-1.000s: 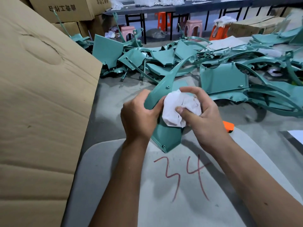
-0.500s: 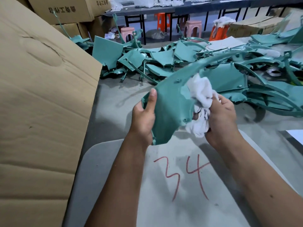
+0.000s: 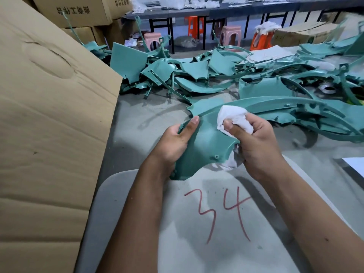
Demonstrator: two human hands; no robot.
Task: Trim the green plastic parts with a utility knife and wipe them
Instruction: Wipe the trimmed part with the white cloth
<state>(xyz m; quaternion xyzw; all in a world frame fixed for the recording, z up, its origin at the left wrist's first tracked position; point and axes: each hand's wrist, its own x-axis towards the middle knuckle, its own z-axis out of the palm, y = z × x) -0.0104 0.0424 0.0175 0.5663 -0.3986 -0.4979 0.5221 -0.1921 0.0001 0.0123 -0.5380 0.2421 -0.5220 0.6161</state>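
A long curved green plastic part is held over the table, its wide end near me and its thin arm stretching away to the right. My left hand grips the wide end at its left edge, thumb on top. My right hand is shut on a crumpled white cloth and presses it against the part's upper face. A bit of the cloth hangs below the part's edge. No utility knife shows in this view.
A heap of green plastic parts covers the far half of the grey table. A big cardboard box stands close on the left. A grey board with a red "34" lies under my forearms. Stools and boxes stand behind.
The part has been turned from upright to lying flatter with its arm pointing right. The cloth hand has slid from the part's lower edge onto its upper face. The orange object is now hidden.
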